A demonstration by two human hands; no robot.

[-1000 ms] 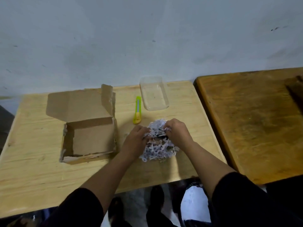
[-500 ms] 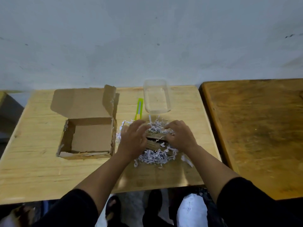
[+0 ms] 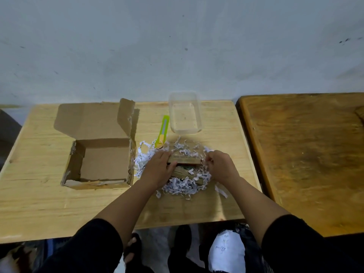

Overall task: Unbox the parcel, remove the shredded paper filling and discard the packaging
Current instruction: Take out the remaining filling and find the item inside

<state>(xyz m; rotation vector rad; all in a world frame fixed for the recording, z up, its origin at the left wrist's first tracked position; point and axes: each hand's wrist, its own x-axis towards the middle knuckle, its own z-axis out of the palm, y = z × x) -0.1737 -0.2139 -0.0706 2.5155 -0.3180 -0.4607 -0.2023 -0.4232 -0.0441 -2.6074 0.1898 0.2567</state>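
An opened cardboard box (image 3: 102, 164) stands empty on the light wooden table (image 3: 39, 203), its lid flap folded back. To its right, white shredded paper (image 3: 185, 186) lies spread in a loose ring. Wooden blocks (image 3: 185, 160) show in the middle of the shreds. My left hand (image 3: 159, 170) rests on the left end of the blocks, fingers over them. At the right end of the blocks my right hand (image 3: 220, 164) pinches a few paper strips.
A clear plastic container (image 3: 185, 113) stands behind the shreds near the wall. A yellow-green utility knife (image 3: 163, 133) lies beside it, its tip reaching the paper. A darker wooden table (image 3: 307, 154) adjoins on the right. Legs and feet show below the table edge.
The tight bundle of shredded paper between both hands has been pulled apart and spread over the table, uncovering the wooden blocks. My hands have moved apart to either end of them.
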